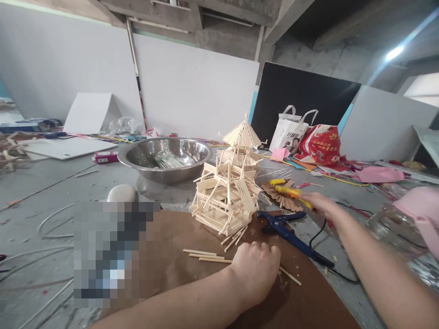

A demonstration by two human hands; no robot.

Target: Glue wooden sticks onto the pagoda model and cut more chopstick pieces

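Observation:
My left hand (255,269) is closed in a fist low over the brown mat (164,274). A thin wooden stick (291,276) pokes out from its right side; the fingertips are hidden. Several loose sticks (206,255) lie at its left. Just beyond it stands a pagoda-like model (226,201) built of pale sticks, with a short bundle of sticks leaning at its base. My right hand (318,203) is out to the right, its fingers closed around a yellow glue gun (288,191). Between the hands, blue cutting pliers (291,235) lie on the mat's edge.
A steel basin (164,157) holding glue sticks stands behind the model, beside another stick tower with a pointed roof (243,132). A folded paper fan (283,196) lies near the glue gun. Cords, a clear jar (394,228), bags (318,145) and paper scraps surround the mat.

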